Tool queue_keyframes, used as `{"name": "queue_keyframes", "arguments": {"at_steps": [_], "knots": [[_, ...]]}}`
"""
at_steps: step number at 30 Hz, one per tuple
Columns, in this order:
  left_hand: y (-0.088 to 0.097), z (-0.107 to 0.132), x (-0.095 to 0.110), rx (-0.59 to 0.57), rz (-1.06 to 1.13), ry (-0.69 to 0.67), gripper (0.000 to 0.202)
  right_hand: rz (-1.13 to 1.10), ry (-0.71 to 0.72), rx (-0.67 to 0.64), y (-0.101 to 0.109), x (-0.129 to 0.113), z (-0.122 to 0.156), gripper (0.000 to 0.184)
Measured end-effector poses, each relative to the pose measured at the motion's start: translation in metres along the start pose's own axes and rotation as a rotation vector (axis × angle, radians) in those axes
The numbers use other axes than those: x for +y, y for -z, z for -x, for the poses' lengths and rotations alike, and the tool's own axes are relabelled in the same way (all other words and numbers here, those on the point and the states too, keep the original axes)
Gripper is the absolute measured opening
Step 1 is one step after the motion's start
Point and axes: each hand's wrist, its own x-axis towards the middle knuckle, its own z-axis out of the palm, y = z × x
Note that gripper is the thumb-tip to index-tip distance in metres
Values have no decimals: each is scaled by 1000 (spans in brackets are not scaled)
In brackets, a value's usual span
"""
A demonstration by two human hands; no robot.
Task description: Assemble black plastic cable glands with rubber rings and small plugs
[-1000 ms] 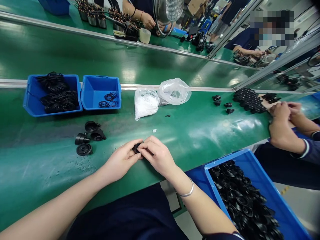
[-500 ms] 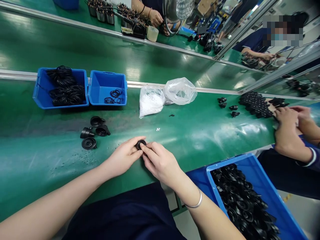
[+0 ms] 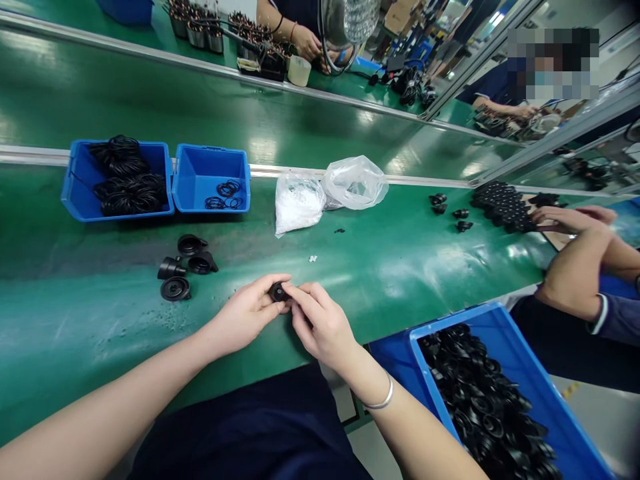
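Note:
A small black rubber part (image 3: 278, 291) is pinched between my left hand (image 3: 245, 315) and my right hand (image 3: 317, 327), above the green belt. My fingers hide most of it; only a dark round face shows. Just left of my hands lie several similar black rubber moulded parts (image 3: 175, 289). A metal bangle (image 3: 380, 399) circles my right wrist. Neither hand touches those loose parts.
Two blue bins (image 3: 210, 150) hold black O-rings beyond the loose parts. Two plastic bags (image 3: 355, 183) sit by a metal rail (image 3: 400, 177). A co-worker's hand (image 3: 565, 220) reaches a pile of black parts (image 3: 500, 207). A blue crate (image 3: 465, 315) of black parts stands at lower right.
The black part has turned in my fingers, and its round face now shows less than half a second ago. The co-worker's hand has stretched out flat toward the pile.

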Motion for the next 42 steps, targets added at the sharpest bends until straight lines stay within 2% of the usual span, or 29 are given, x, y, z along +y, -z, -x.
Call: {"name": "queue_keyframes", "arguments": {"at_steps": [6, 8, 12, 14, 18, 22, 24, 26, 29, 32, 34, 36, 42], "knots": [[-2, 4, 3, 25, -179, -12, 46, -38, -42, 74, -3, 2, -6, 31], [-1, 5, 5, 38, -280, -57, 46, -41, -58, 94, -4, 2, -8, 28], [7, 2, 8, 157, -718, -280, 47, -1, -102, 78, -6, 2, -9, 23], [12, -2, 7, 190, -947, -349, 53, 51, -104, 39, -8, 1, -10, 22], [16, -9, 1, 130, -1224, -426, 58, 190, -101, -37, -14, -2, -13, 24], [15, -8, -4, 30, -1295, -482, 53, 281, -104, -57, -18, -5, -15, 23], [16, -7, -2, 20, -1228, -460, 53, 273, -103, -56, -18, -5, -15, 24], [19, -6, 2, 73, -1093, -420, 52, 241, -109, -53, -16, -4, -16, 26], [27, -6, 12, 259, -799, -353, 45, 184, -134, -47, -12, 0, -17, 28], [30, -5, 22, 399, -362, -266, 42, 148, -135, -63, -8, 4, -22, 26], [29, -4, 26, 408, -74, -217, 42, 140, -115, -75, -8, 5, -27, 26], [26, -2, 28, 385, 107, -199, 40, 148, -89, -84, -9, 6, -33, 25], [21, 2, 30, 369, 239, -147, 37, 185, -42, -79, -19, 1, -44, 17]]}}
